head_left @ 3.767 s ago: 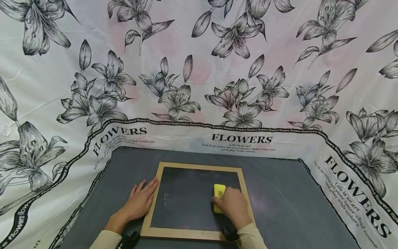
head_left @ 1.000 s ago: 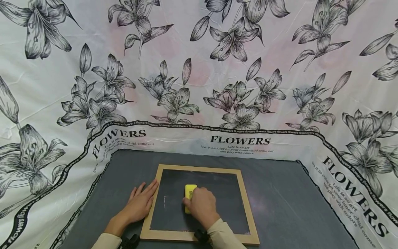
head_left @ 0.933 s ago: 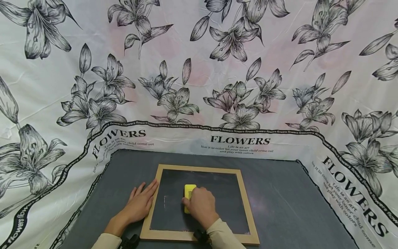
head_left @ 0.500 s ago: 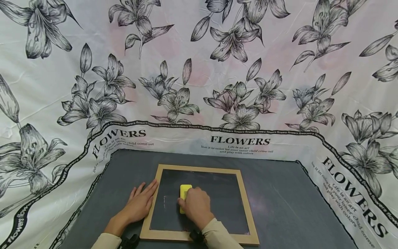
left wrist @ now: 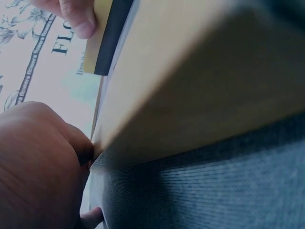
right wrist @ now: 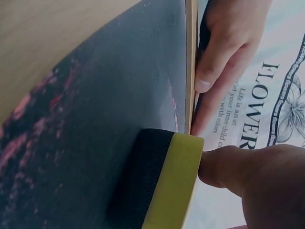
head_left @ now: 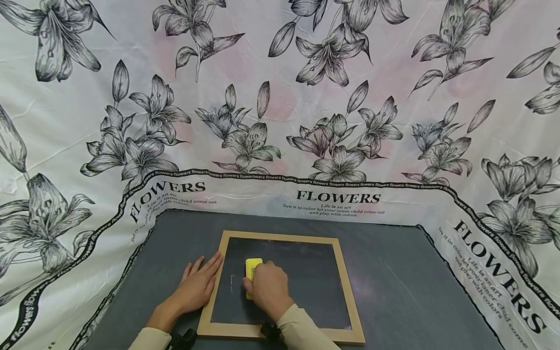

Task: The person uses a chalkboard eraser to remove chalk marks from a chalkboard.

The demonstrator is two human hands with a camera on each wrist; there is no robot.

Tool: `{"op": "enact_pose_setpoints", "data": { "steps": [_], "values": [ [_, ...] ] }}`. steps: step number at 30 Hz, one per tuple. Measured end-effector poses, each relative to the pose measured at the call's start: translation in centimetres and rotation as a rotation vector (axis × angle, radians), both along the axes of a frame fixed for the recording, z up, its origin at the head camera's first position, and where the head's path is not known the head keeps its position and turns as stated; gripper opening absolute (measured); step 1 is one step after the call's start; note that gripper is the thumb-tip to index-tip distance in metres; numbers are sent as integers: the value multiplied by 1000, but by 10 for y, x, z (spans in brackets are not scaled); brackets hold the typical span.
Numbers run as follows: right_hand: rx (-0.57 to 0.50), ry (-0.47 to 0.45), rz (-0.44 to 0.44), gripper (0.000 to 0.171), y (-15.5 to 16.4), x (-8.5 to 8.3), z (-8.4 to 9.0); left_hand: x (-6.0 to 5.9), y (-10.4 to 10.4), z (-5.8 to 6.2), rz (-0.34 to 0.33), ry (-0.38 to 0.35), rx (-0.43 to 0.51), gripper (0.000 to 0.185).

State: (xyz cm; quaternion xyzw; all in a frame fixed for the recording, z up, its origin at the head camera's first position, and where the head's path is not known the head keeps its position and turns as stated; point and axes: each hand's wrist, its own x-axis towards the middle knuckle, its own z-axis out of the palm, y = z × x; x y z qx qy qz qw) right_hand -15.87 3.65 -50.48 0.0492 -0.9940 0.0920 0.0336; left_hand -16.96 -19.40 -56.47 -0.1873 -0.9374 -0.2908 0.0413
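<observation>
A small chalkboard (head_left: 302, 272) in a light wooden frame lies on the grey table. My right hand (head_left: 272, 288) grips a yellow board eraser (head_left: 251, 267) on the left half of the board. In the right wrist view the eraser (right wrist: 174, 181) has its black felt side on the dark surface, the thumb against its yellow back. My left hand (head_left: 194, 287) rests with extended fingers along the frame's left edge, touching it. A thin pinkish chalk line (head_left: 232, 283) stands left of the eraser, and pink chalk dust (right wrist: 28, 138) shows near the frame in the right wrist view.
The grey tabletop (head_left: 407, 282) stretches around the board. Behind it and at both sides hangs a white cloth (head_left: 262, 63) printed with black lilies and lettering. A black wrist camera (head_left: 271, 331) sits over the frame's front edge, below the right hand.
My right hand has slid the board eraser leftward across the chalkboard, from near its right side to left of the middle. The left hand stays at the frame's left edge.
</observation>
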Motion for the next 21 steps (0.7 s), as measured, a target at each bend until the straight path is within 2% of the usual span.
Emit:
{"op": "enact_pose_setpoints", "data": {
  "steps": [6,10,12,15,21],
  "values": [
    [5,19,40,52,-7,-1,1,2,0,4,-6,5,9,56],
    [19,16,71,51,-12,-1,2,0,-1,-4,2,30,2,55],
    [38,19,90,51,-14,-1,2,0,0,-3,13,11,-13,55],
    [57,24,119,50,-16,-2,3,-3,0,-9,26,16,-30,56],
    [81,6,148,56,-19,-3,2,-5,-3,-13,13,44,-14,56]
  ]
}}
